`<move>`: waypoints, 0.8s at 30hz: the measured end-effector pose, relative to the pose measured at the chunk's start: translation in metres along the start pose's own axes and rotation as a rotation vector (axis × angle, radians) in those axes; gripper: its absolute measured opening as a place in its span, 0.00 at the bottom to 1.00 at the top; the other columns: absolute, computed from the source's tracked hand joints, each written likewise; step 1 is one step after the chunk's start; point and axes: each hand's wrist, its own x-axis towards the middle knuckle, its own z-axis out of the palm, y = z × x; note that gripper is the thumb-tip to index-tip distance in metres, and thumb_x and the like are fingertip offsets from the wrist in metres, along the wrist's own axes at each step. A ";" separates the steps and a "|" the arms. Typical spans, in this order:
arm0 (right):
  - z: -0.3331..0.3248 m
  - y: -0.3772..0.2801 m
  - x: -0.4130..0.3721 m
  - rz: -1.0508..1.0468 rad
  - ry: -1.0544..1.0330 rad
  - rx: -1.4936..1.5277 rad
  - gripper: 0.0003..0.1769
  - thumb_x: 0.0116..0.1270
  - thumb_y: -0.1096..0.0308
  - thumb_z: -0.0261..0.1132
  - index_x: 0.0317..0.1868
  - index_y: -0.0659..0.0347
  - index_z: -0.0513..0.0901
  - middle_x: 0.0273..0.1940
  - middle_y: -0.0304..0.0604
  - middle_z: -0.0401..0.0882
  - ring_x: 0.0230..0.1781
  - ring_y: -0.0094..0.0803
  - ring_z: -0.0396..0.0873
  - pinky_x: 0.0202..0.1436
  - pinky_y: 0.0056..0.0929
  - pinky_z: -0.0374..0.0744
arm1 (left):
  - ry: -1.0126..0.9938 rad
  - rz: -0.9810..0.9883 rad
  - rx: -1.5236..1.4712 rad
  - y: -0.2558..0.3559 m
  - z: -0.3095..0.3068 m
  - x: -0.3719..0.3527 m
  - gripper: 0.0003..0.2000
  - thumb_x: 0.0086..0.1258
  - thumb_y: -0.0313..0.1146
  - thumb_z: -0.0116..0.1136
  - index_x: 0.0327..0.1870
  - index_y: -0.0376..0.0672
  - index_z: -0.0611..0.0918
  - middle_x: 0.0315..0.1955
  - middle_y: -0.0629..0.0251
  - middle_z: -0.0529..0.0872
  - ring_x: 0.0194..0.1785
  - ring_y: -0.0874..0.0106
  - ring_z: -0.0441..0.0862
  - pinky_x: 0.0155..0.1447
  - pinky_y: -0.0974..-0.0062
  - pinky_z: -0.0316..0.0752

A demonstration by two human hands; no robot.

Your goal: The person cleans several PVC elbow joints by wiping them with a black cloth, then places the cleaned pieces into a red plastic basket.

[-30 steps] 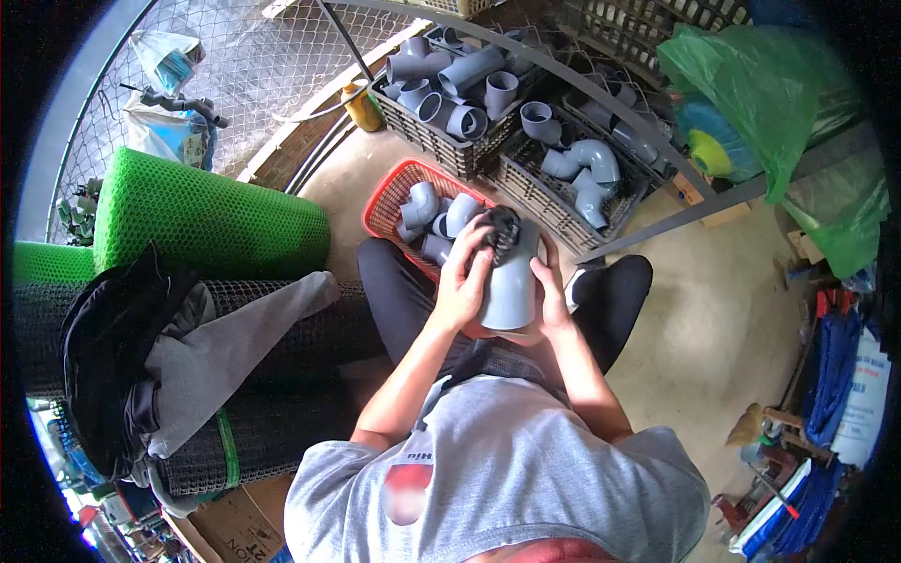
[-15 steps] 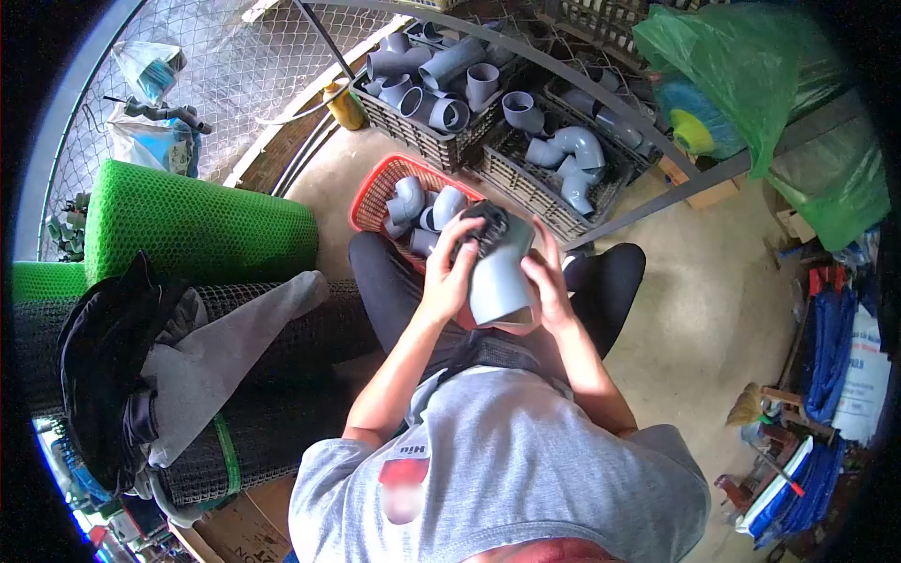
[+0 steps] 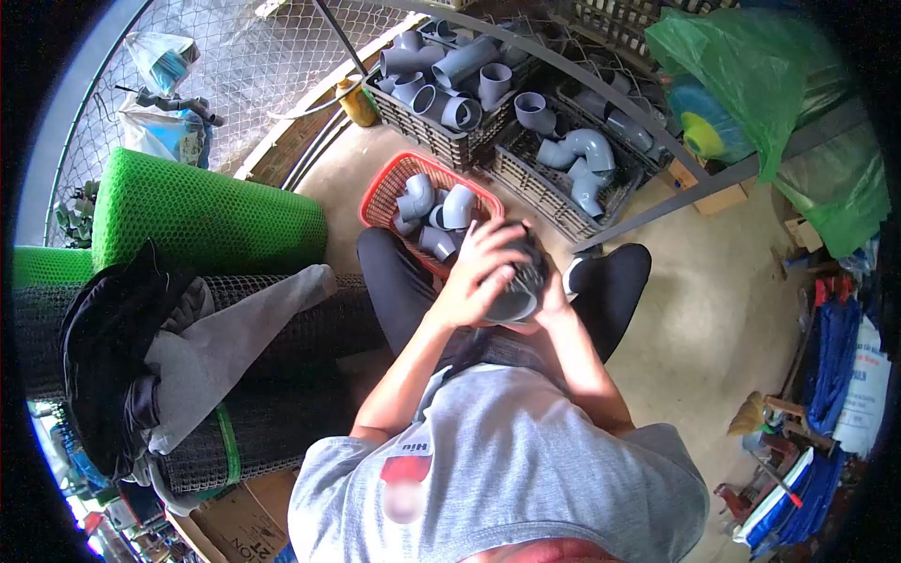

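Note:
Above my lap, a grey plastic pipe fitting (image 3: 512, 308) is held between both hands, its round open end facing my body. My left hand (image 3: 483, 272) is closed over a crumpled black cloth (image 3: 531, 272) and presses it against the fitting; motion blurs the fingers a little. On the other side, my right hand (image 3: 556, 298) grips the fitting, with part of its fingers hidden behind it. Just beyond my hands, a red-rimmed basket (image 3: 374, 188) holds several grey pipe elbows (image 3: 458, 206).
Black crates (image 3: 441, 141) of grey fittings stand at the back, beside another crate (image 3: 526, 183) with a curved trap. Green mesh rolls (image 3: 206, 206) and a dark jacket (image 3: 103, 347) lie left. A metal bar (image 3: 657, 197) crosses at right. Blue bundles (image 3: 831, 366) sit far right.
The fitting has turned, so its open end shows and its long grey side is now mostly covered. My left hand and the black cloth have moved right and down over it.

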 end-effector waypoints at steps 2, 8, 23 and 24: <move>0.010 -0.013 0.003 -0.004 0.069 -0.084 0.31 0.83 0.51 0.51 0.80 0.53 0.63 0.72 0.44 0.73 0.72 0.36 0.74 0.75 0.42 0.73 | 0.200 -0.174 -0.359 0.007 0.003 0.006 0.19 0.81 0.38 0.50 0.67 0.45 0.80 0.78 0.51 0.67 0.85 0.53 0.54 0.85 0.49 0.42; -0.007 -0.009 -0.001 0.160 -0.065 0.201 0.41 0.74 0.31 0.50 0.76 0.49 0.70 0.69 0.46 0.78 0.65 0.41 0.80 0.70 0.48 0.79 | -0.034 0.013 -0.008 0.014 0.005 0.003 0.19 0.83 0.42 0.45 0.65 0.43 0.81 0.74 0.48 0.72 0.84 0.45 0.54 0.85 0.42 0.38; 0.013 -0.006 0.009 -0.023 0.193 0.135 0.34 0.80 0.38 0.46 0.67 0.58 0.78 0.60 0.46 0.83 0.57 0.37 0.85 0.63 0.36 0.84 | -0.233 0.137 0.279 0.027 -0.011 0.032 0.17 0.70 0.34 0.59 0.60 0.50 0.85 0.72 0.59 0.75 0.83 0.48 0.58 0.84 0.39 0.45; 0.005 -0.013 0.014 0.027 0.052 0.277 0.36 0.78 0.37 0.46 0.62 0.62 0.81 0.57 0.48 0.85 0.54 0.39 0.86 0.61 0.39 0.85 | -0.259 0.099 0.101 0.027 -0.006 0.023 0.16 0.70 0.34 0.59 0.59 0.50 0.86 0.72 0.59 0.76 0.82 0.47 0.59 0.84 0.40 0.43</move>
